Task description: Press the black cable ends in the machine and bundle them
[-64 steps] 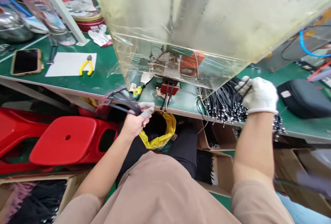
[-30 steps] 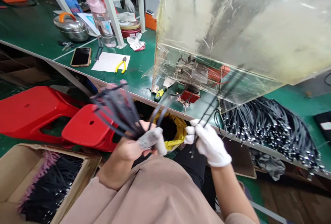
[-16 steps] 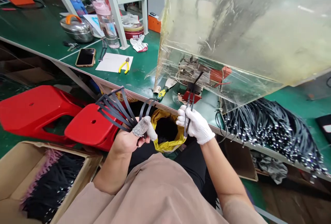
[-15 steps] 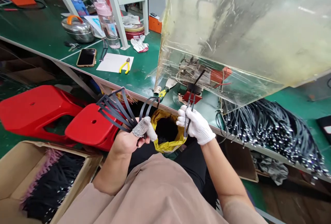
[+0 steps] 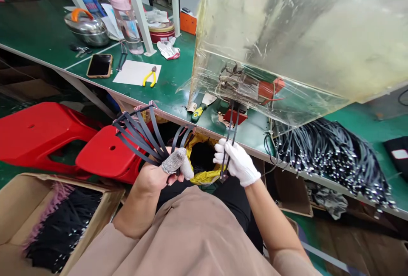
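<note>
gripping straps [image 5: 146, 136], left hand [image 5: 162, 173] and right hand [image 5: 240, 165] curl fingers [image 5: 219, 157] closed near the cloudy plastic shield [image 5: 287, 34].

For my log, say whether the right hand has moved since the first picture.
Yes: right hand moved left, from the cable pile toward the red block.

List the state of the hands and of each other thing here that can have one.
Left hand, closed on fanned black strips
Right hand, closed around straight black strips
Pliers, handles spread
Phone, face up, screen dark
Steel pot, covered
Pink-topped bottle, upright, top on
Lower-left cardboard box, open
Yellow bag, mouth open
Cable pile, loosely heaped
Yellow-green scraper, lying flat
Loose glove, crumpled
</note>
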{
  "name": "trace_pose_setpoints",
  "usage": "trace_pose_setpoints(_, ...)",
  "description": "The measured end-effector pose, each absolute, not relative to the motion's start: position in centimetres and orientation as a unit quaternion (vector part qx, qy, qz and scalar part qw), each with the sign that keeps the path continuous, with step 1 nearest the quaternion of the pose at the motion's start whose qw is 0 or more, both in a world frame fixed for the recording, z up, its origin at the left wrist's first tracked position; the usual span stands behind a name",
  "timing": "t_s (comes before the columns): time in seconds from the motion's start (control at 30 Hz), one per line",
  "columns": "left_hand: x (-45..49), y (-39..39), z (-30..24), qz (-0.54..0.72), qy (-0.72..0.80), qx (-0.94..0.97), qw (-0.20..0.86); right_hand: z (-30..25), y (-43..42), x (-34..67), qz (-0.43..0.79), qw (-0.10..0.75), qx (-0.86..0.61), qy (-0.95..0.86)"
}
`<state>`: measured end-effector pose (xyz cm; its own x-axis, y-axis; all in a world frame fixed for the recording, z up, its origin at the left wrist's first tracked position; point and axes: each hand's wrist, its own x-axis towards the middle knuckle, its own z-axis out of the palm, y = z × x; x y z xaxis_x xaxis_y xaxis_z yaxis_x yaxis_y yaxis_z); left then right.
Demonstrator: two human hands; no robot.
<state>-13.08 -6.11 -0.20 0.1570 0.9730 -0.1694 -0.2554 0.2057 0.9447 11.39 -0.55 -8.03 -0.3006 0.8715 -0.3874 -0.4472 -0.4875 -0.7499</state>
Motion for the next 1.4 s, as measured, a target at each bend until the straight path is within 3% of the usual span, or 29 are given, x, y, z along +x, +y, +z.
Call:
trace_pose_setpoints(0.17,-13.0,-6.8,0.1,0.482,0.447,0.408,0.633,-5.2,4.6,10.5,0.785,0.473,-0.301,-0.264)
trace_pose_setpoints(0.37,-12.3,-7.6,0.7,0.519,0.480,0.362,0.608,-4.6,7.2,10.3,0.776,0.491,-0.297,-0.262)
trace_pose_setpoints(1.1,-12.9,-6.8,-0.5,0.466,0.459,0.372,0.659,-3.5,8.4,10.4,0.792,0.476,-0.306,-0.229)
trace_pose_setpoints(1.2,-12.6,-6.9,-1.0,0.470,0.460,0.361,0.661,-4.2,6.6,11.2,0.831,0.404,-0.281,-0.260)
trace_pose_setpoints(1.33,-11.8,-7.0,-3.2,0.423,0.466,0.394,0.670,-7.9,2.5,11.1,0.913,0.185,-0.233,-0.280)
trace_pose_setpoints(1.4,-11.1,-7.0,-4.9,0.360,0.475,0.413,0.689,-10.6,1.0,10.2,0.928,0.178,-0.228,-0.234)
